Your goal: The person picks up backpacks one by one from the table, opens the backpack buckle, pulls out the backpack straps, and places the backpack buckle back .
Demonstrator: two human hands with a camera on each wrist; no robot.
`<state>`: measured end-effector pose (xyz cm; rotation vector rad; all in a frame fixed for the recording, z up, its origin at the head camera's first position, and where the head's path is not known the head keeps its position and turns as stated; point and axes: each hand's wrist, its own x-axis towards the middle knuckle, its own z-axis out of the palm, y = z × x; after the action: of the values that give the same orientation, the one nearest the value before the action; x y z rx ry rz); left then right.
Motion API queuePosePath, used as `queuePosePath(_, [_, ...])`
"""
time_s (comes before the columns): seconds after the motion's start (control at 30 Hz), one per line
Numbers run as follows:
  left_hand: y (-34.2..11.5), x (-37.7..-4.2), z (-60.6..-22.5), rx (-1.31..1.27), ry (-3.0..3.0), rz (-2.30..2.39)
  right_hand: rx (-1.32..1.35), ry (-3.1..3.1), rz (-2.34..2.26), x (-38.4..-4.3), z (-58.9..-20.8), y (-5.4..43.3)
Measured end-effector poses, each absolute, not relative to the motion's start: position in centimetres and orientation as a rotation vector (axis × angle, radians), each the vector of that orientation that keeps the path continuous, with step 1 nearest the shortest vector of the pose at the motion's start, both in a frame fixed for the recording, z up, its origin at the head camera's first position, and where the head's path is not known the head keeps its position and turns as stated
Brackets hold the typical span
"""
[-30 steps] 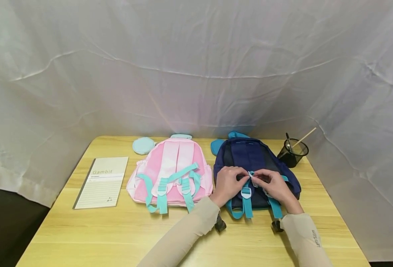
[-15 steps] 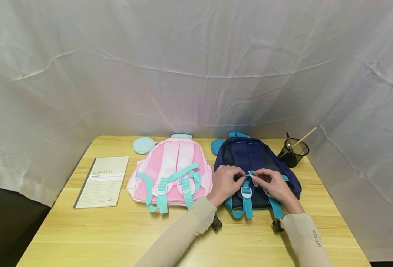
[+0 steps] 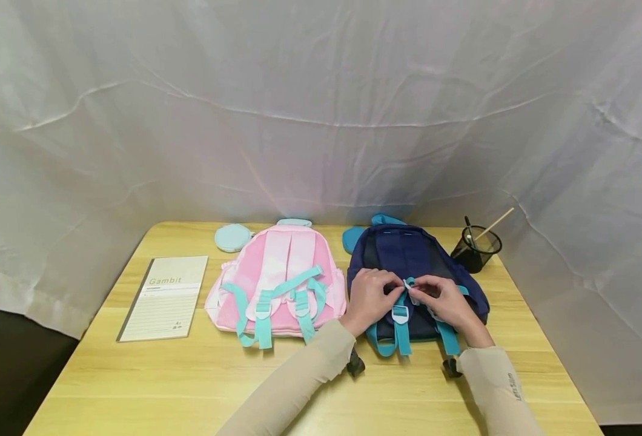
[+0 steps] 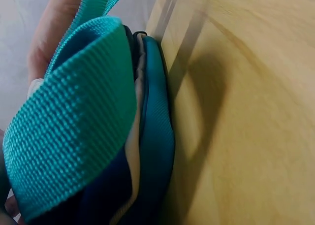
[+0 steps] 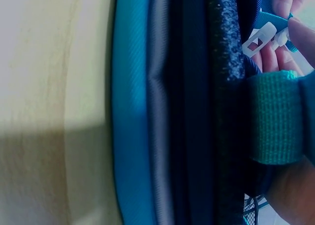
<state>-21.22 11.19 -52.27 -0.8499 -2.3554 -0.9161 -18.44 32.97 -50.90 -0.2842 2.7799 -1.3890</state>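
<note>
The navy backpack (image 3: 408, 248) lies on the table with its back panel and teal straps facing up. Over its middle, my left hand (image 3: 370, 298) pinches a teal strap (image 5: 275, 21) between thumb and forefinger. Fingertip to fingertip with it, my right hand (image 3: 446, 303) pinches a small white plastic buckle (image 5: 259, 39) at that strap. A second white buckle (image 3: 400, 314) sits on the strap below the hands. In the left wrist view a loop of teal webbing (image 4: 78, 121) fills the foreground and hides most of the left hand.
A pink backpack (image 3: 290, 245) with mint straps lies left of the navy one, a round mint pouch (image 3: 232, 237) beside it. Further left is a notebook (image 3: 163, 297). A black mesh pen cup (image 3: 476, 251) stands at the right, near the grey curtain (image 3: 321, 121).
My left fingertips draw slightly away from the right ones along the strap, then come back close to them. The right hand keeps its pinch with little movement; both backpacks stay put.
</note>
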Motion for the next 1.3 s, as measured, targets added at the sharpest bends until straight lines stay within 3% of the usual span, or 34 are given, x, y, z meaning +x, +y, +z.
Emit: queuePosePath(1.3, [11.37, -21.51, -52.46, -0.836, -2.301, -0.823, -0.256, 2.794, -1.349, -18.54, -50.84, 32.8])
